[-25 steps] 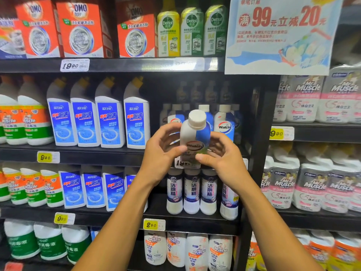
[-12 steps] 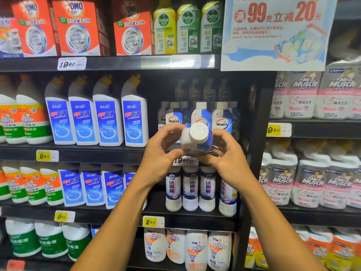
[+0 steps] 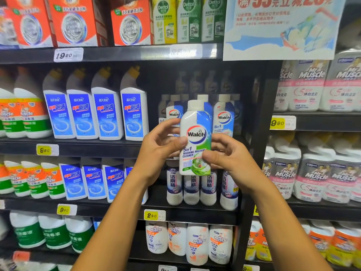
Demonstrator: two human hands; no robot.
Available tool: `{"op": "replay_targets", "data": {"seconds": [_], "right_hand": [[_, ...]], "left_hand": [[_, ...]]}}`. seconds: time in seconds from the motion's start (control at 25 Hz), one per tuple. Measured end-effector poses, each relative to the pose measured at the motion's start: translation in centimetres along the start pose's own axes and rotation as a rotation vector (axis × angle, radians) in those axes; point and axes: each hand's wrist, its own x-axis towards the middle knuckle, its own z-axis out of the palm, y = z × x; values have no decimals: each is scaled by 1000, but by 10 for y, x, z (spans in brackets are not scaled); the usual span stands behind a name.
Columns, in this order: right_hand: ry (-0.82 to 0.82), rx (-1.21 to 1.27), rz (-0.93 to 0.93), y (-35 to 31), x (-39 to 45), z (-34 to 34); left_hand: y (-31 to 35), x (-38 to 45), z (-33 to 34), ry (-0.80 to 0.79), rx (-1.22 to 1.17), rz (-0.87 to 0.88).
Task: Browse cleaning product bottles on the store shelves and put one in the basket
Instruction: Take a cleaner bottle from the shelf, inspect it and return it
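Observation:
A white Walch washing machine cleaner bottle point(image 3: 196, 137) with a white cap and a blue and green label stands upright in front of the shelf, label facing me. My left hand point(image 3: 158, 151) grips its left side, thumb on the front. My right hand point(image 3: 230, 159) grips its right side, thumb pressed on the lower label. More Walch bottles point(image 3: 223, 116) stand on the shelf right behind it. No basket is in view.
Black shelves point(image 3: 117, 53) hold blue toilet cleaner bottles point(image 3: 105, 114), orange and green Mr Muscle bottles point(image 3: 25, 116), red boxes point(image 3: 72, 22) and Dettol bottles point(image 3: 187, 18) on top. A promo sign point(image 3: 281, 26) hangs upper right above white Mr Muscle bottles point(image 3: 308, 87).
The bottle was tipped with its cap toward me half a second ago; both hands have turned it upright, so its front label now faces me. The view has moved closer to the shelf.

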Motion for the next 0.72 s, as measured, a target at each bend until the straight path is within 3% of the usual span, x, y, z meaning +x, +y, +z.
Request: {"op": "replay_targets", "data": {"seconds": [0.2, 0.36, 0.72], "right_hand": [[88, 144, 161, 5, -13, 14], [182, 113, 235, 10, -20, 24], [290, 253, 242, 23, -33, 16]], "left_hand": [[-5, -14, 14, 29, -99, -228], [-11, -22, 22, 74, 55, -389], [-28, -32, 38, 155, -91, -288]]}}
